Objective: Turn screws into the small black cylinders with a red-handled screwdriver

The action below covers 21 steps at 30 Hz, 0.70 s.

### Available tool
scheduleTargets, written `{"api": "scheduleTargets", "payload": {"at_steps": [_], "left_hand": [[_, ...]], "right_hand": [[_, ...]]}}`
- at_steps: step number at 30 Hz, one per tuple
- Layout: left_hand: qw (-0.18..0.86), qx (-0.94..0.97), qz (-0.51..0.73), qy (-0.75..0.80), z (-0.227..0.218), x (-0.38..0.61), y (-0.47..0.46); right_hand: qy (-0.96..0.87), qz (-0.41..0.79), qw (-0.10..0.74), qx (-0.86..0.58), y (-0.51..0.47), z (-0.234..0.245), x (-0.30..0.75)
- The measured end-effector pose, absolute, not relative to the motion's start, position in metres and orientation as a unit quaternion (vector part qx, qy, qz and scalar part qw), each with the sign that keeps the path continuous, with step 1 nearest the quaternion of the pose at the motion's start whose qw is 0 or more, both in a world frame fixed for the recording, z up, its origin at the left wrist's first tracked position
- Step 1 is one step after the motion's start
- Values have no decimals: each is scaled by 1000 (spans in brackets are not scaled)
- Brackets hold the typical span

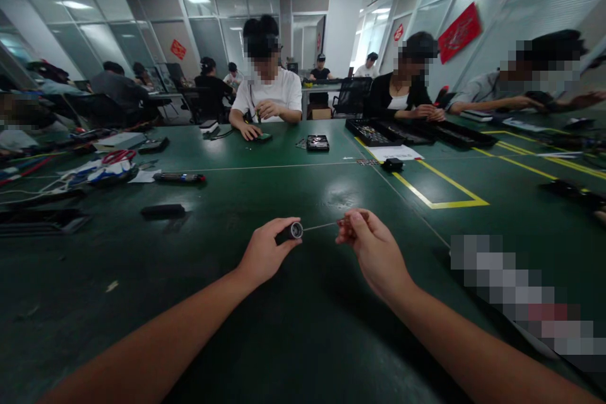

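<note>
My left hand [265,249] is closed around a short black cylinder [285,233]. Its round, silver-rimmed end [297,230] faces right and towards me, and looks like the end of a flashlight. Across from it, my right hand [367,237] pinches a thin, pale rod or strand [319,226] between thumb and fingers. That thin piece spans the gap between the hands, its left tip beside the cylinder's rim. Whether the tip touches or enters the rim I cannot tell. Both hands are held above the green table mat [293,341].
Left of my hands lie a black cylindrical piece [163,211], a dark screwdriver-like tool [180,178] and a heap of cables [106,167]. Ahead are a small black block [392,165] and yellow tape [459,205]. A blurred-out flat item [521,297] lies right. Co-workers sit opposite.
</note>
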<state>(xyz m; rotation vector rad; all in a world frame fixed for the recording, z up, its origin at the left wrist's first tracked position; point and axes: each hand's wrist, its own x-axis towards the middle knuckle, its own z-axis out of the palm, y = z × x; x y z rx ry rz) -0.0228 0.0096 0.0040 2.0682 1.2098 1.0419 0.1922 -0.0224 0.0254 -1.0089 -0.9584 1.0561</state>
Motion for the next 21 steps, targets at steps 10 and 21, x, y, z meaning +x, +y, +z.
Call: {"api": "scheduleTargets", "payload": {"at_steps": [10, 21], "left_hand": [[248, 787, 365, 431, 8, -23, 6], [233, 800, 350, 429, 6, -24, 6]], "right_hand": [[-537, 383, 593, -461, -31, 26, 187], [-581, 338, 546, -500, -39, 35, 190]]}}
